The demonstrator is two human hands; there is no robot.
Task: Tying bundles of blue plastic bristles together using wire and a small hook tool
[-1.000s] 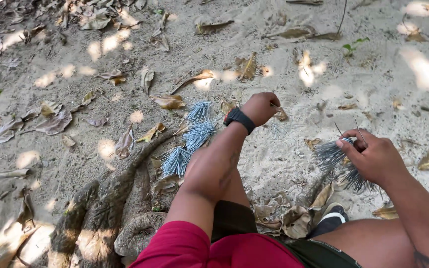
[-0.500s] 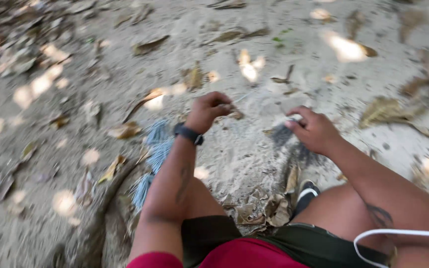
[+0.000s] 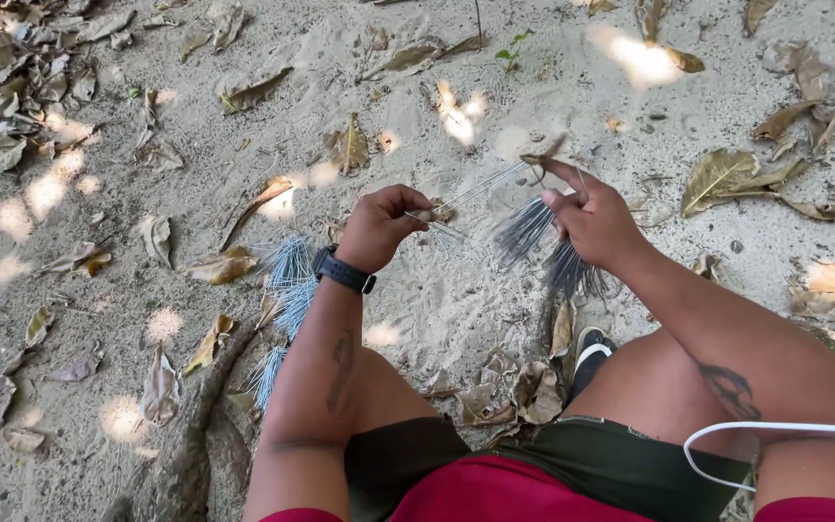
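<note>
Sorting step: left hand (image 3: pixel 379 227) pinches thin sticks (image 3: pixel 480 187); right hand (image 3: pixel 587 213) grips a stick bundle (image 3: pixel 543 242). Next move calls for steady alignment beside the bundle.

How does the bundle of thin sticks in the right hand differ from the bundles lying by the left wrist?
The dark bundle is gripped in the right hand, off the ground; the pale blue-grey bundles lie loose on the sand beside the left hand. Held: one fanned cluster; lying: several. Both are thin straight sticks.

Black wristwatch (image 3: pixel 343 272); red shirt (image 3: pixel 495 491); dark green shorts (image 3: pixel 620 464); forearm tattoos (image 3: pixel 341 367); white cable (image 3: pixel 775 428).
</note>
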